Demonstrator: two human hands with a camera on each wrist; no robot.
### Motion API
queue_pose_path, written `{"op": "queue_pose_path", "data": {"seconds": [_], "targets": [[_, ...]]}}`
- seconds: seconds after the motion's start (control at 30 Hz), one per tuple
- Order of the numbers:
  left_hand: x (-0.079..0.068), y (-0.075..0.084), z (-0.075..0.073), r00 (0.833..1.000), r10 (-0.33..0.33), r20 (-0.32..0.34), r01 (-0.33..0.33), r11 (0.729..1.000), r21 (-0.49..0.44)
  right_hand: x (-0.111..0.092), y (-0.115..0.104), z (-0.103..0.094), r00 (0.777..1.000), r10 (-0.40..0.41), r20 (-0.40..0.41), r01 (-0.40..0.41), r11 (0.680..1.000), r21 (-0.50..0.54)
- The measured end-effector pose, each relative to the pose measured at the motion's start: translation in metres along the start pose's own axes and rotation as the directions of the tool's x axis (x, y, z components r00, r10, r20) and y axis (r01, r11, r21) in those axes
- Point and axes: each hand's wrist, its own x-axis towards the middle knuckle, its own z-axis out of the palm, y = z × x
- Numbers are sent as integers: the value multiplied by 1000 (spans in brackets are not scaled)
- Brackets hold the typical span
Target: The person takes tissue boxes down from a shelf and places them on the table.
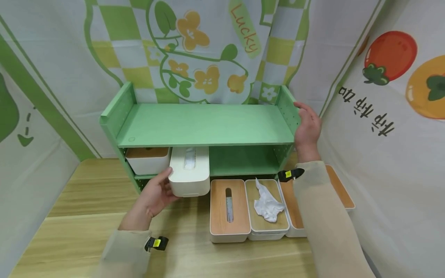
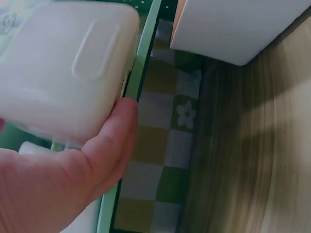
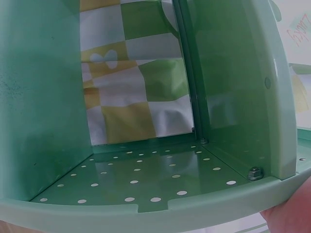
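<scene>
My left hand (image 1: pixel 158 195) grips a white tissue box (image 1: pixel 189 175) at its front left, thumb along the side and fingers underneath. The box has a white lid with a clear slot, and its rear end is inside the middle level of a green two-tier shelf (image 1: pixel 208 123). Close up in the left wrist view, the box's front (image 2: pixel 53 73) juts past the green shelf edge (image 2: pixel 143 63). Over on the right, my right hand (image 1: pixel 308 131) holds the shelf's side panel, fingers over its outer edge. The right wrist view shows that perforated panel (image 3: pixel 155 187).
A wood-lidded white box (image 1: pixel 147 160) sits at the shelf's left. On the wooden table (image 1: pixel 87 224) stand a box with a slotted lid (image 1: pixel 240 208), one with crumpled tissue (image 1: pixel 269 204) on top, and more wood-lidded boxes (image 1: pixel 290 200) partly behind the right forearm.
</scene>
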Motion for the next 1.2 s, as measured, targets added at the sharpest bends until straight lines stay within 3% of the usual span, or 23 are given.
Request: {"op": "queue_pose_path", "data": {"seconds": [0.17,0.4,0.73,1.2], "targets": [[8,4,-9,998,-43,52,45,998,-31,1,-1,-1,1000,8,9,-8,1000,-12],[5,0,-11,994,-39,104,40,999,-3,1,-1,0,1000,1,4,-1,1000,-2],[-3,-5,-11,994,-4,113,-1,999,48,2,2,-1,1000,4,1,-4,1000,-3],[-22,-12,-16,994,-26,106,13,993,115,0,0,0,1000,6,7,-6,1000,-5]]}}
